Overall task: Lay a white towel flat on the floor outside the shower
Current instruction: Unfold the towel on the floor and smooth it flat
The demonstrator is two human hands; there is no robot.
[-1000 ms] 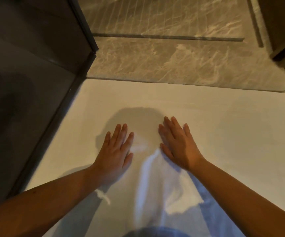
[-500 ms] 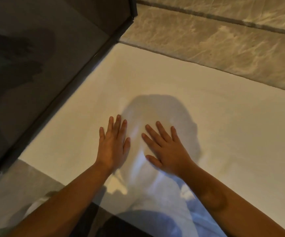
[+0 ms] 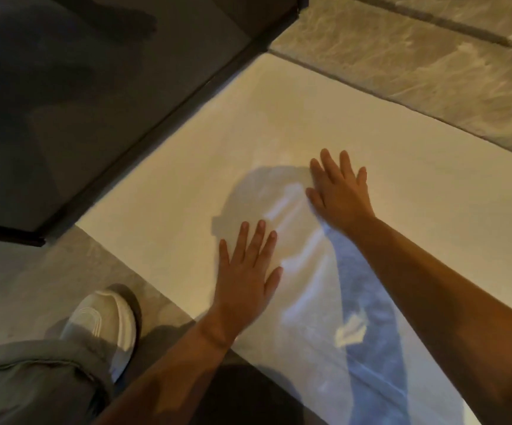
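A white towel (image 3: 402, 167) lies spread flat on the tiled floor, its left edge along the dark frame of the shower glass (image 3: 162, 124). My left hand (image 3: 245, 277) presses flat on the towel near its front edge, fingers straight and slightly spread. Farther in and to the right, my right hand (image 3: 340, 194) also lies flat on the cloth with fingers extended. Between the two hands the shadow of my head falls on the towel. Neither hand grips any fabric.
Dark shower glass (image 3: 64, 87) fills the upper left, with its frame corner at the left. Marbled grey floor tiles (image 3: 432, 56) run beyond the towel's far edge. My left foot in a white shoe (image 3: 104, 323) stands on the grey floor by the towel's near corner.
The view swung left and down, bringing my shoe and the towel's near corner into sight. My right hand has slid forward, ahead of the left, over the towel.
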